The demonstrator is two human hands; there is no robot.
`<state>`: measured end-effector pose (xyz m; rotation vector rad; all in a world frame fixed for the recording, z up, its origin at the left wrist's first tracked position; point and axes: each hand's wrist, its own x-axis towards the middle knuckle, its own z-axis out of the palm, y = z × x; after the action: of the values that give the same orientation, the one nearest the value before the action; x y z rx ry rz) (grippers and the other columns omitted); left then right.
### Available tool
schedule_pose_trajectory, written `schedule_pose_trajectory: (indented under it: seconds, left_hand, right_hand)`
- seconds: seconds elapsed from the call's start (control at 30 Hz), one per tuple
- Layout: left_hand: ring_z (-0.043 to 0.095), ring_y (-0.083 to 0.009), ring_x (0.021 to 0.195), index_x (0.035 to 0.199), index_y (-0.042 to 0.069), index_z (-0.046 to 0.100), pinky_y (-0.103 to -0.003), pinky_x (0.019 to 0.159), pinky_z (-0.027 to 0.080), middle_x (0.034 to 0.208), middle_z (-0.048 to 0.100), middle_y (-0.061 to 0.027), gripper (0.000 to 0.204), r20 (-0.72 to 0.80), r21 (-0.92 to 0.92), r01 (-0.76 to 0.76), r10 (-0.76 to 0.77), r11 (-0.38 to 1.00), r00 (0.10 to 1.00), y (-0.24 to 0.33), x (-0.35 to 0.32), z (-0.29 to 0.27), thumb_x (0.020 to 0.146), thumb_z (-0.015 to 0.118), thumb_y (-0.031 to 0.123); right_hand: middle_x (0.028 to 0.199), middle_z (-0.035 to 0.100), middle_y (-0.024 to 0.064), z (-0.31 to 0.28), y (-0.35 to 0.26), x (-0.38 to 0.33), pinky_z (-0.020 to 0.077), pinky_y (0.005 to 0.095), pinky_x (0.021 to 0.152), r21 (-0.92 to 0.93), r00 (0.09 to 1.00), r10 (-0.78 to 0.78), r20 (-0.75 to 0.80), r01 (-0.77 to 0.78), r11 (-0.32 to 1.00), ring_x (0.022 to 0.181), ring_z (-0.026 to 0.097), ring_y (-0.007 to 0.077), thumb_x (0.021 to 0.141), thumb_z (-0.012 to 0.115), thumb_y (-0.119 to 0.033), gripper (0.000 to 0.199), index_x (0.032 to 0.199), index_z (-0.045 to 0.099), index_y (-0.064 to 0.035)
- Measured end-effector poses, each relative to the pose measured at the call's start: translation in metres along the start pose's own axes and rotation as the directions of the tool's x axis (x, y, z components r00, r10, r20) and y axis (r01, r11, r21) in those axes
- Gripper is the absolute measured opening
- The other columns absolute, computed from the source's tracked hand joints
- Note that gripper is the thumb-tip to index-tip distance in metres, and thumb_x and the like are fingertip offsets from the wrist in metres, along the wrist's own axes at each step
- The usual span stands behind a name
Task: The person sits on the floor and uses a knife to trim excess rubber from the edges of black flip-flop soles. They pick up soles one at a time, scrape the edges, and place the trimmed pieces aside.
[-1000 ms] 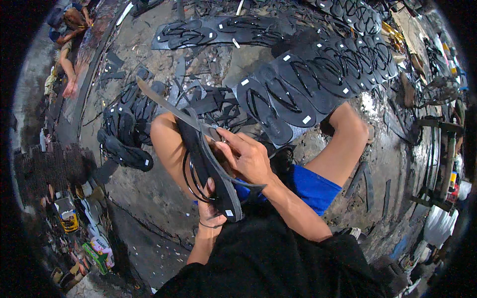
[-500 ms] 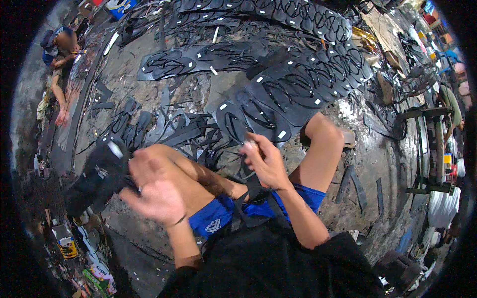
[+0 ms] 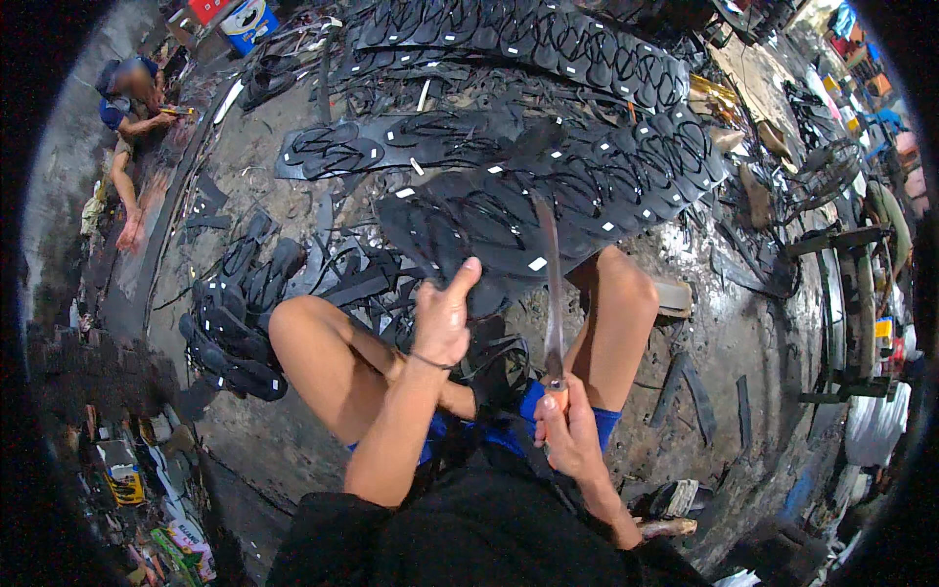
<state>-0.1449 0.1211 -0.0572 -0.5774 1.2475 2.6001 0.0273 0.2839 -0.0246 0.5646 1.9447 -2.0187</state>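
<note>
My right hand (image 3: 570, 430) is closed round the wooden handle of a knife (image 3: 554, 293). Its long, slightly curved blade points away from me, over a row of black flip-flops (image 3: 597, 181) with white labels. At the row's near left end, my left hand (image 3: 445, 323) reaches to the edge of the closest flip-flops (image 3: 450, 230). The left thumb is stretched out and apart from the forefinger, while the other fingers are partly hidden. A pile of black flip-flops (image 3: 230, 342) lies beside my left knee.
Further rows of flip-flops (image 3: 528, 39) lie across the far floor, with black rubber strips (image 3: 690, 386) scattered about. A wooden bench-like frame (image 3: 851, 293) stands at the right. A person (image 3: 132, 98) sits at the far left. Boxes and packets (image 3: 122, 474) lie at the lower left.
My left hand has moved right from the dark flip-flops at the left, which now lie in the pile. My right hand has drawn back toward me, and the knife's blade now shows clearly.
</note>
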Motion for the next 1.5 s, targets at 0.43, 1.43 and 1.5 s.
schedule_pose_trajectory:
  seconds: [0.43,1.43,1.5]
  left_hand:
    - [0.068,-0.0162,0.076,0.114,0.006,0.061,-0.033,0.057,0.056,0.097,0.069,-0.0064,0.029,-0.099,0.358,0.136,-0.107,0.924,0.989,0.075,-0.015,-0.031,0.101,0.055,0.032]
    - [0.067,-0.0127,0.074,0.102,0.011,0.064,-0.028,0.054,0.052,0.088,0.069,-0.0011,0.028,-0.100,0.005,0.182,-0.181,0.983,0.978,0.018,-0.030,-0.056,0.098,0.060,0.038]
    - [0.067,-0.0132,0.074,0.101,0.011,0.065,-0.027,0.054,0.053,0.088,0.070,-0.0012,0.027,-0.113,-0.034,0.197,-0.200,0.980,0.973,0.014,-0.029,-0.059,0.099,0.059,0.037]
  right_hand:
    - [0.083,0.065,0.0295,0.027,0.004,0.036,0.0511,0.0561,0.066,-0.481,0.967,-0.100,0.233,0.204,0.853,0.081,0.064,0.0511,0.097,0.058,-0.025,0.033,0.116,0.042,-0.0024]
    - [0.100,0.065,0.0310,0.089,0.013,0.113,0.0521,0.0554,0.074,-0.729,0.988,-0.024,0.153,0.130,0.673,0.087,0.065,0.0494,0.089,0.061,-0.021,0.043,0.122,0.050,0.0042]
    - [0.106,0.064,0.0301,0.098,0.028,0.114,0.0518,0.0551,0.075,-0.727,0.994,-0.079,0.079,0.111,0.677,0.089,0.064,0.0494,0.088,0.062,-0.019,0.043,0.124,0.052,0.0015]
